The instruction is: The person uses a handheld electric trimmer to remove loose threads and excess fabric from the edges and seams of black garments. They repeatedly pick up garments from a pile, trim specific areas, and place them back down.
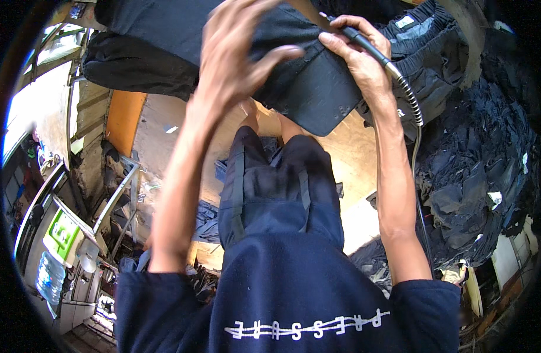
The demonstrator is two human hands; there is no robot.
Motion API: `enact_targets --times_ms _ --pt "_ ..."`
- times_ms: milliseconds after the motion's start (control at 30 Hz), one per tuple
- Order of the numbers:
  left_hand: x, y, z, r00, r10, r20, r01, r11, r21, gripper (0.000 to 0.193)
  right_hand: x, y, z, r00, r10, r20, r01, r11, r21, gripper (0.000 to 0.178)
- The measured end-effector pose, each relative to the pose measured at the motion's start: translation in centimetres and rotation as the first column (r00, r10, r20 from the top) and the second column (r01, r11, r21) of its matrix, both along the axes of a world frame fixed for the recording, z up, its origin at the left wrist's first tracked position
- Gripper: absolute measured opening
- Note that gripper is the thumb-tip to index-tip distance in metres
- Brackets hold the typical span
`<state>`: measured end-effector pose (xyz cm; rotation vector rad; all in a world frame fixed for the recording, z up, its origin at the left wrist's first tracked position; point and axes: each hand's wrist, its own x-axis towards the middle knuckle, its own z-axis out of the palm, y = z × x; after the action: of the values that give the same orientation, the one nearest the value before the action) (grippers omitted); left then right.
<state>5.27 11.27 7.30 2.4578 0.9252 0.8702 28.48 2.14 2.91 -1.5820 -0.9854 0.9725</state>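
Observation:
My right hand (367,59) is closed round a black pen-shaped tool (364,42). A coiled spring sleeve and a cable run from the tool's rear end down along my right forearm. Its thin tip points to the upper left, above black cloth (312,97) that hangs down in a pointed flap. My left hand (232,59) is smeared by motion over the same cloth, thumb spread away from the fingers, with nothing seen in it. Whether it touches the fabric I cannot tell.
Black garments (426,59) with gathered waistbands lie at the upper right. Below them rises a large heap of dark cloth scraps (476,159). At the left stand a metal frame (114,197), a green plastic container (62,235) and a clear plastic bottle (50,276).

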Motion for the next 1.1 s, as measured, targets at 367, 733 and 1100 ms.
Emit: enact_targets --times_ms 367,733,1100 --pt "5.8 6.8 -2.7 0.872 -0.484 -0.077 0.399 0.792 -0.463 0.035 -2.5 -4.5 1.7 0.988 -0.066 0.142 -0.006 0.889 0.459 0.027" --pt "6.3 7.4 -2.5 0.885 -0.454 -0.107 0.306 0.738 -0.602 0.029 -2.5 -7.3 0.0 0.881 0.24 0.408 -0.412 0.813 0.412 0.033" --pt "6.0 7.2 -2.0 0.89 -0.435 -0.141 0.273 0.753 -0.598 0.033 -4.5 -8.2 0.2 0.852 0.218 0.476 -0.418 0.832 0.366 0.032"
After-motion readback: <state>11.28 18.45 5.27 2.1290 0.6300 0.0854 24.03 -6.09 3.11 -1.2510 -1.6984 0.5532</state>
